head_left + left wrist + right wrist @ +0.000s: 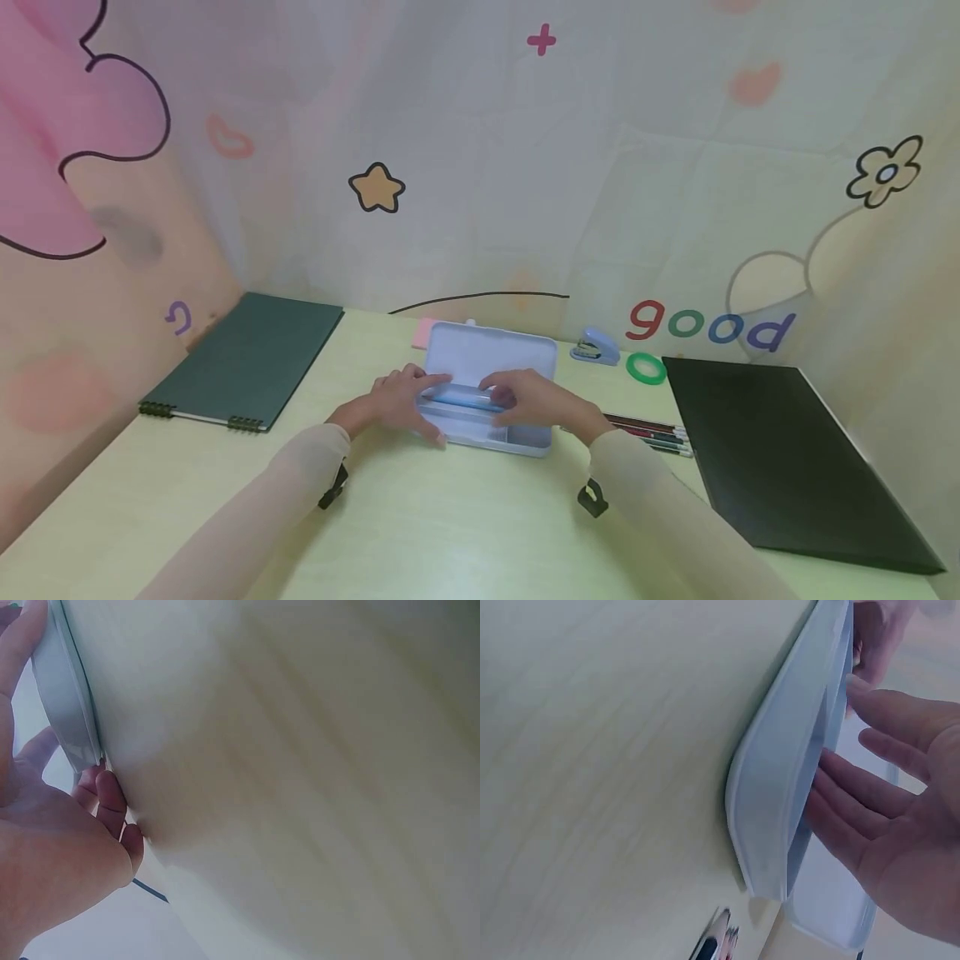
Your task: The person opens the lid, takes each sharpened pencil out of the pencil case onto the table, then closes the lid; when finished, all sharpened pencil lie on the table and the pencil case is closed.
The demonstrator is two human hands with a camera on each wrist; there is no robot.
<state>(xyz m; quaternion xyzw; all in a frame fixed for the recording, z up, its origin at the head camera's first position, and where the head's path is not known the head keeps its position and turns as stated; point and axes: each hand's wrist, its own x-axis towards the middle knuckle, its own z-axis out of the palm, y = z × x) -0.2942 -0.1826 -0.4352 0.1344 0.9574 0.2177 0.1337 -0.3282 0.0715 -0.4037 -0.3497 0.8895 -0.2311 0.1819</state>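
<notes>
A pale blue plastic pencil case [487,354] lies on the table with its lid raised at the back. My left hand [393,400] grips its left end, thumb at the front edge; the left wrist view shows the other fingers curled close around the corner of the case [64,690]. My right hand [536,398] reaches in over the right half. Its fingers [847,814] dip past the rim of the case, nearly straight, with the thumb apart. Between the hands, a light blue strip [461,396] runs lengthwise inside the case.
Several pencils [652,433] lie right of the case. Behind them are a blue stapler [596,346] and a green tape roll [645,368]. A dark green spiral notebook [251,358] is at left, a black board [795,467] at right. Pink paper [422,333] shows behind the lid.
</notes>
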